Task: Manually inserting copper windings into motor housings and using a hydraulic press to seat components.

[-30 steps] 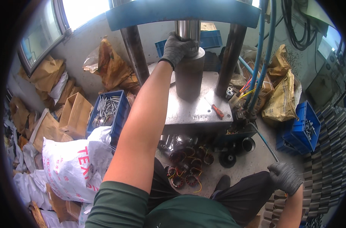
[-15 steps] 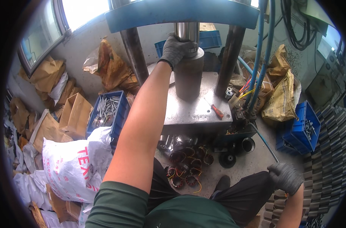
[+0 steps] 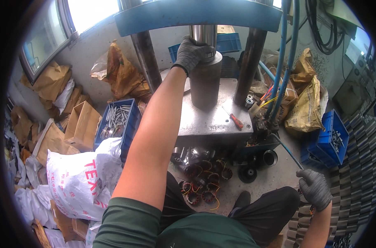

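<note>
My left hand (image 3: pixel 190 53), in a grey glove, grips the top of a grey metal cylinder (image 3: pixel 204 84) that stands upright on the steel plate (image 3: pixel 214 120) of a blue-framed press, directly under the shiny ram (image 3: pixel 204 34). My right hand (image 3: pixel 315 189), also gloved, hangs low at the right beside my knee, fingers curled over the top of a stack of dark metal parts (image 3: pixel 303 215); what it grips is not clear. A red-handled screwdriver (image 3: pixel 236 120) lies on the plate to the right of the cylinder.
Wound motor stators (image 3: pixel 202 184) lie on the floor below the press. A blue crate of metal rods (image 3: pixel 115 120) sits left, another blue crate (image 3: pixel 326 138) right. White sacks (image 3: pixel 78 182) and brown paper bags (image 3: pixel 51 82) crowd the left. Blue hoses (image 3: pixel 285 62) hang right of the press.
</note>
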A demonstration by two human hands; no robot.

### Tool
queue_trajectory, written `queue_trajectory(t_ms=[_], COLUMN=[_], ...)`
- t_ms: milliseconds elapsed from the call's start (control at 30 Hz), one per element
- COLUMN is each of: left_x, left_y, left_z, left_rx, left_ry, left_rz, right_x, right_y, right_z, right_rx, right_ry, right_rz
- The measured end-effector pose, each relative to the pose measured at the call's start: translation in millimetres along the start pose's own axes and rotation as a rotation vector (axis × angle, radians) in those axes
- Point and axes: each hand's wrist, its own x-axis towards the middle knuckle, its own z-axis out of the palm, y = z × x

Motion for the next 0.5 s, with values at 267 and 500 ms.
queue_trajectory(t_ms=[267, 500], left_x=[-7.0, 0.9], left_y=[10.1, 3.3], left_z=[1.3, -2.1], left_rx=[0.056, 0.026], left_ry=[0.007, -0.016], left_rz=[-0.029, -0.038], right_x=[2.4, 2.2], right_y=[3.0, -0.5], right_z=[-4.8, -2.3], right_rx=[-0.045, -0.022], right_ry=[-0.167, 0.071], right_rz=[-0.074, -0.087])
